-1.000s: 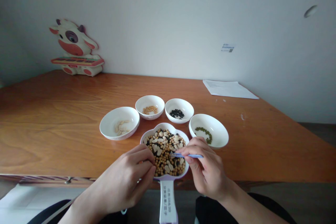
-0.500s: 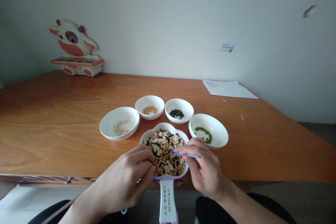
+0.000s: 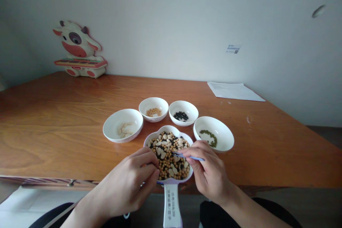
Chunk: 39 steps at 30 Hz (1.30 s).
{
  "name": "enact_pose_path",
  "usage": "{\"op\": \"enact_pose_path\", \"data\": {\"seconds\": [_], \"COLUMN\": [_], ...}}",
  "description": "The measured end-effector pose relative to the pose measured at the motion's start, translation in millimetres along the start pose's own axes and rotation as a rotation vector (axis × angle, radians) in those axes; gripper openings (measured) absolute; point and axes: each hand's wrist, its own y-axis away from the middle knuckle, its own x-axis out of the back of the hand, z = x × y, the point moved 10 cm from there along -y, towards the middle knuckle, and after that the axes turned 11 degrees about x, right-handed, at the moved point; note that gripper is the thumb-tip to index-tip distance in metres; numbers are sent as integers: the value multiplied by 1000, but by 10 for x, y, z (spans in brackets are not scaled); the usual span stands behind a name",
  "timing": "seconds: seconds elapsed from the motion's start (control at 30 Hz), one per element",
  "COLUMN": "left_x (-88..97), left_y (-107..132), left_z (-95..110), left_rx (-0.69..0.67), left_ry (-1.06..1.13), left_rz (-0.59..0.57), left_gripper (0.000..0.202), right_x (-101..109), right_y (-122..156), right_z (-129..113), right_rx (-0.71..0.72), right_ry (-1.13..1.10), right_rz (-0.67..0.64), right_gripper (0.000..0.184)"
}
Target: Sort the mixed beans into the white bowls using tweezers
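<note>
four small round white ceramic bowls fan out across the centre of the frame, set in an arc behind a white flower-shaped dish (image 3: 171, 128), all close to the hands. the dish sits at lower centre, near the edge of the orange-brown wooden table (image 3: 66, 131), with its long white-and-lilac handle (image 3: 171, 206) jutting past that edge towards the person. it is heaped with a mixed pile of pale seeds, black beans and yellow soybeans (image 3: 168, 160). the right hand (image 3: 210, 172) pinches slim blue tweezers (image 3: 193, 157) between thumb and fingers, and their tips reach into the pile (whether they hold a bean is too small to tell). the left hand (image 3: 124, 187) curls at the dish's left side, its fingers (image 3: 149, 160) bent in against the rim, probably to steady it; i cannot tell if it grips anything. from left, the bowls (image 3: 109, 130) hold pale seeds (image 3: 124, 130), yellow soybeans (image 3: 154, 112), black beans (image 3: 181, 116) and green mung beans (image 3: 210, 137).
</note>
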Motion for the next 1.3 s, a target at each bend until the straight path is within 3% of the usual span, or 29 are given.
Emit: {"op": "enact_pose_path", "data": {"seconds": [1.3], "left_x": [1], "left_y": [-3], "left_z": [16], "left_rx": [-2], "left_ry": [-14], "left_rz": [9], "left_gripper": [31], "right_x": [-21], "right_y": [-97], "right_z": [-56], "right_rx": [18], "right_ry": [24], "right_rz": [-46], "right_gripper": [24]}}
